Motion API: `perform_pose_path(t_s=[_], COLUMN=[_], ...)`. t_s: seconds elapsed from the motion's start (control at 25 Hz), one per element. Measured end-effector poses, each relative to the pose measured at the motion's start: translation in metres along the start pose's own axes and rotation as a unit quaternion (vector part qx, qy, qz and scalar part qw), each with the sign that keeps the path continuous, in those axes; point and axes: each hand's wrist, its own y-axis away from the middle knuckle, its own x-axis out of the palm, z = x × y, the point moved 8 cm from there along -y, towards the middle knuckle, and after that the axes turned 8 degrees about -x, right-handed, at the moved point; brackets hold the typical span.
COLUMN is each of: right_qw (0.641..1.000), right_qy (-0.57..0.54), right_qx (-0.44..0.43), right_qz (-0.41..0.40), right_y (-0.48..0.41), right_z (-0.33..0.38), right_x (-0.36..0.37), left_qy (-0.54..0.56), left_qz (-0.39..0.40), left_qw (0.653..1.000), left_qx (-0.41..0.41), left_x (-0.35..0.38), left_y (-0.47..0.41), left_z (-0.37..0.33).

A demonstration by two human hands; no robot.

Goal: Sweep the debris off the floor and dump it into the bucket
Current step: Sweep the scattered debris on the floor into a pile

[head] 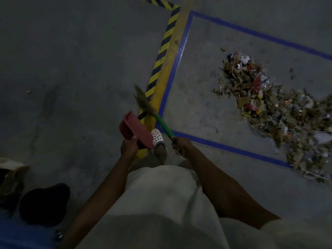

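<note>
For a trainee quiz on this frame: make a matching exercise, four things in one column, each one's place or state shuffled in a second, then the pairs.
1 dustpan
2 broom
3 debris
4 shoe

A inside the blue tape outline
B gripped by the right hand
C gripped by the left hand
D between the two hands

Pairs: 1-C, 2-B, 3-A, 4-D

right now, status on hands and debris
Left hand grips red plastic dustpan. Right hand grips green-handled straw broom. Mixed debris pile lies apart, bare floor between.
</note>
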Motion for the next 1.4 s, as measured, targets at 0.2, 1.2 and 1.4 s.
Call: perform_pose_path(t_s=[0.2, 1.2, 1.4], right_qw=[0.958, 0.959, 0.936], right_qy=[-0.263, -0.244, -0.305], right_qx=[0.037, 0.000, -0.035], right_qz=[-0.109, -0.144, -0.173], right_y=[-0.033, -0.101, -0.086], right_z=[0.025, 0.202, 0.301], right_x=[-0.039, -0.213, -0.227], left_qy=[-0.037, -0.202, -0.162], left_qz=[-0.003, 0.098, 0.105], left_qw=[0.999, 0.974, 0.979], left_qx=[-0.009, 0.017, 0.069], left_x=[-0.012, 0.143, 0.191], left_y=[-0.013, -0.032, -0.019], left_z=[-0.007, -0.310, -0.390])
